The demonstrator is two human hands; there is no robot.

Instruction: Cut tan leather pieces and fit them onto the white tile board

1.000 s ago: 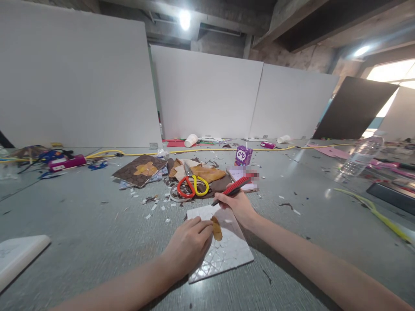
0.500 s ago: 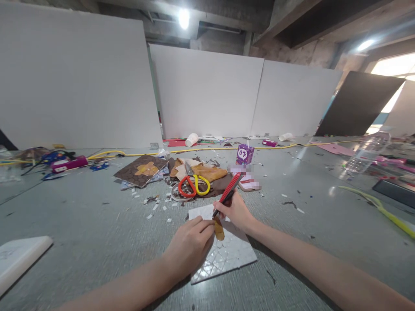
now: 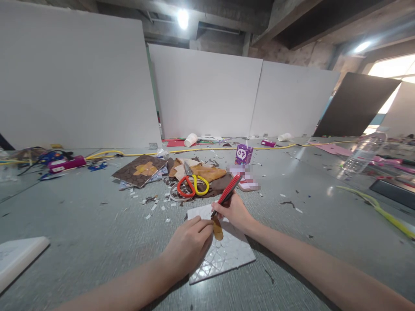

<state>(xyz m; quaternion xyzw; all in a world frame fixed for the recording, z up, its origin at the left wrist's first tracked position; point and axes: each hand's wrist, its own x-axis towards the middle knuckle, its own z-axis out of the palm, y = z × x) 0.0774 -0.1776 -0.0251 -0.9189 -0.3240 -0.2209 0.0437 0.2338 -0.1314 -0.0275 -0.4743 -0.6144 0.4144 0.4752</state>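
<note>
My right hand (image 3: 234, 211) grips a red-handled craft knife (image 3: 227, 192), its tip down at the top of a small brown leather piece (image 3: 217, 230). That piece lies on a white cutting board (image 3: 227, 255) scored with crossing lines. My left hand (image 3: 189, 246) rests on the board's left part, fingertips pressing the leather piece's left edge. Both forearms reach in from the bottom of the view.
Behind the board lie red-and-yellow scissors (image 3: 190, 185), brown and tan leather scraps (image 3: 207, 173), a patterned brown sheet (image 3: 140, 169), a purple carton (image 3: 243, 154) and a tape roll. Paper bits litter the grey table. A white board (image 3: 17, 259) sits at far left, a plastic bottle (image 3: 363, 153) at right.
My right hand swung the knife from lying almost flat, tip off the leather, to steeper with its tip at the leather piece. My left hand stayed put.
</note>
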